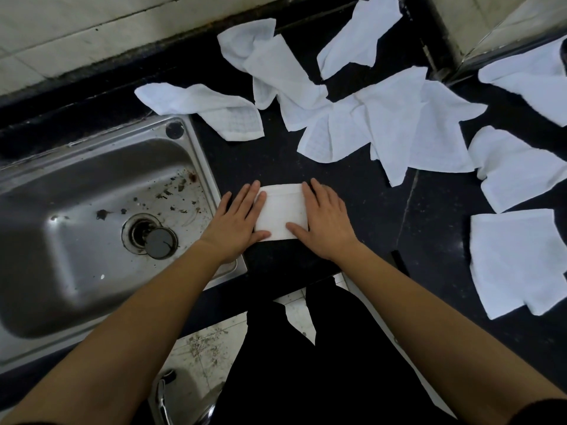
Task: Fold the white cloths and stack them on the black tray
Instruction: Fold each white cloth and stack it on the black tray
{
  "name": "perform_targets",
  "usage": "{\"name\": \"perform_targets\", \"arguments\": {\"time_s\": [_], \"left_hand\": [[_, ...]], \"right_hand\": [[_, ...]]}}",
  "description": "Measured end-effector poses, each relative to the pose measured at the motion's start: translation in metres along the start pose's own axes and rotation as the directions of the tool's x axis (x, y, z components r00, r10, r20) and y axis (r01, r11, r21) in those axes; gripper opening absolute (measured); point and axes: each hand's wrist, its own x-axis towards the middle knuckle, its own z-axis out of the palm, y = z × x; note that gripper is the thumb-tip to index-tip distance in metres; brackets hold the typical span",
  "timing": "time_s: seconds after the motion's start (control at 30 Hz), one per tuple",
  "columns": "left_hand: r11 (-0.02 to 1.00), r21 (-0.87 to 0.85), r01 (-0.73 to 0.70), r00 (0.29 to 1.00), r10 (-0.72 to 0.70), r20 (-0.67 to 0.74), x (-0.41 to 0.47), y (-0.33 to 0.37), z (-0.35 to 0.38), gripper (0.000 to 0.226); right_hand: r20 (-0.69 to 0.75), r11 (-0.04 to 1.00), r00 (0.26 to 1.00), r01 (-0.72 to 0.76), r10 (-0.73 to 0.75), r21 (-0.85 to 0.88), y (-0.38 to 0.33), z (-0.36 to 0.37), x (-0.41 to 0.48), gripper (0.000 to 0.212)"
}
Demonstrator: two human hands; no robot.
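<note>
Pressing the folded white cloth (280, 210) flat against the black countertop (368, 210) beside the sink (76, 179), left hand (237, 222) and right hand (325, 222) spread straight-fingered over its ends, apparently setting the creases.

folded cloth (280, 211): 1 | loose cloths (202, 108): roughly 8, overlapping | sink (92, 167): 1

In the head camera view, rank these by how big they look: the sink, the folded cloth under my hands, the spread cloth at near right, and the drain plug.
1. sink
2. spread cloth, clearly bigger than the folded one
3. folded cloth, its sides partly hidden
4. drain plug
</note>
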Motion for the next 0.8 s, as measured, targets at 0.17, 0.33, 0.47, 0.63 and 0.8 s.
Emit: {"name": "perform_targets", "arguments": {"time_s": [0.17, 0.33, 0.47, 0.63, 0.8], "left_hand": [[1.000, 0.016, -0.005, 1.000, 0.005, -0.019, 0.000, -0.002, 0.005, 0.086], [1.000, 0.024, -0.016, 1.000, 0.017, -0.020, 0.001, -0.003, 0.006, 0.086], [1.000, -0.003, -0.029, 0.999, 0.029, -0.032, -0.001, -0.002, 0.002, 0.089], [0.929, -0.351, 0.115, 0.968, -0.184, -0.170, -0.015, 0.011, -0.016, 0.075], [0.266, -0.935, 0.234, 0.837, -0.544, 0.055, -0.013, 0.020, -0.044, 0.053]], "right_hand": [[0.154, 0.817, 0.928, -0.371, 0.338, 0.441, -0.009, -0.021, 0.015, 0.059], [0.324, 0.595, 0.873, -0.486, 0.364, 0.640, -0.010, -0.029, 0.027, 0.026], [0.400, 0.393, 0.853, -0.513, 0.336, 0.763, -0.012, -0.029, 0.025, 0.025], [0.351, 0.298, 0.887, -0.437, 0.301, 0.849, -0.012, -0.039, 0.017, 0.017], [0.273, 0.281, 0.913, -0.359, 0.304, 0.890, -0.015, -0.058, 0.014, 0.020]]}}
